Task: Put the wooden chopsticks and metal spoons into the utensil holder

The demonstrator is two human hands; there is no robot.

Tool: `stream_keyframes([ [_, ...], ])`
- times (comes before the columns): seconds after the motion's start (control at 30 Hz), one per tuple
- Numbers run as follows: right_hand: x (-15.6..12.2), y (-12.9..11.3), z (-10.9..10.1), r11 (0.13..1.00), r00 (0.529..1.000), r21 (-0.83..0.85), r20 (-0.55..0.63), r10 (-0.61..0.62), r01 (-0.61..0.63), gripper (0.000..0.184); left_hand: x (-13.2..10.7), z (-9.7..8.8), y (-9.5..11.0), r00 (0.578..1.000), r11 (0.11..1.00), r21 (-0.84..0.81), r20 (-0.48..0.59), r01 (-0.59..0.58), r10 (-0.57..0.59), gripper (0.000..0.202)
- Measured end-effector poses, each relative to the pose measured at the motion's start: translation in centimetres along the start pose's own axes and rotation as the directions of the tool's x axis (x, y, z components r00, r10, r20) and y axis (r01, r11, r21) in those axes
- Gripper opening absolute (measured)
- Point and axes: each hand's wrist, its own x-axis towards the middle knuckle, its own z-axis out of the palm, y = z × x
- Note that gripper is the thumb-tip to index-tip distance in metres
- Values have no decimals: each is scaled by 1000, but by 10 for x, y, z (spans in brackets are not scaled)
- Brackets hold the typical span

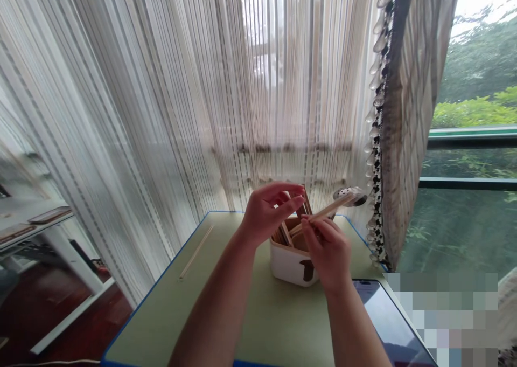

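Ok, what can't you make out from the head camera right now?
- Contents of the white container: hidden by the left hand and right hand.
- Right hand's grip on the wooden stick: fingers cover it.
- Phone: cut off by the bottom edge, partly pixelated.
- Shelf at far left: blurred.

Container right of centre on the counter, sticks standing in it; single stick near the left edge; phone at the near right corner; curtain behind the far edge.
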Motion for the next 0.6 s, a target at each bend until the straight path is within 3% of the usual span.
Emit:
stream_keyframes([
  [0.17, 1, 5, -2, 999, 998, -47, -58, -15, 12, 17, 1, 8, -11, 999, 999, -42, 47, 24, -22, 24],
  [0.33, 1, 17, 6, 987, 986, -155, 169, -6, 33, 20, 2, 12, -16, 999, 999, -22, 31, 23, -22, 32],
  [0.5, -1, 23, 6, 977, 947, -211, 317, 45, 24, 19, 4, 1, -15, 978, 979, 203, -205, 12, 30, 30],
  [0.6, -2, 25, 6, 971, 928, -237, 365, 69, 21, 18, 5, -8, -18, 970, 971, 203, -232, 125, -76, 39],
])
